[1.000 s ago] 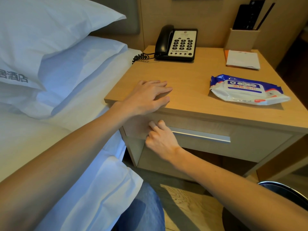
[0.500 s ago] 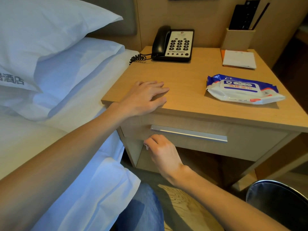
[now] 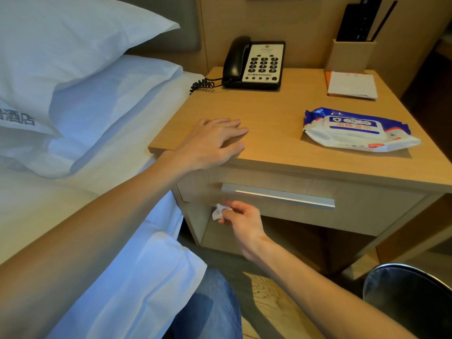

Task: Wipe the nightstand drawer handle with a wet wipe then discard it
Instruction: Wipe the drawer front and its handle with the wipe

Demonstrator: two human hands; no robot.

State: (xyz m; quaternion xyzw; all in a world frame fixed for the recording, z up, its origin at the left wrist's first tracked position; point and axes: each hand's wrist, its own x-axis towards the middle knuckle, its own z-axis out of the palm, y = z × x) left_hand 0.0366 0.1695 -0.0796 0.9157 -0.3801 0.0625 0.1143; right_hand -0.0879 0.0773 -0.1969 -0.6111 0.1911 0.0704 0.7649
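The bed (image 3: pixel 73 216) fills the left side, with two white pillows (image 3: pixel 73 69) stacked at its head and a white sheet hanging over its near corner. Just beside it stands the wooden nightstand (image 3: pixel 367 216), whose tabletop (image 3: pixel 269 113) carries a black phone (image 3: pixel 254 63) at the back, a pack of wipes (image 3: pixel 359 130) lying flat toward the right, a white notepad (image 3: pixel 352 85) behind the pack, and a wooden holder (image 3: pixel 349 55) with dark items standing in the far right corner. A dark round bin (image 3: pixel 411 297) sits on the floor at the lower right, near the nightstand's open lower shelf. The drawer (image 3: pixel 367 211) front is shut, and its long silver handle (image 3: pixel 278 195) runs level across it. The left hand (image 3: pixel 210 143) rests palm down on the tabletop's near left corner, fingers spread flat and holding nothing, the thumb lying along the front edge. The right hand (image 3: pixel 239 218) is below the handle's left end, apart from it, in front of the drawer's lower edge. Its fingers (image 3: pixel 226 209) are pinched narrow on a small crumpled white wipe (image 3: pixel 217 211), which sticks out to the left of the fingertips and touches neither handle nor drawer as far as can be seen. A knee in blue jeans (image 3: pixel 208 307) shows at the bottom, between the bed sheet and the right forearm.
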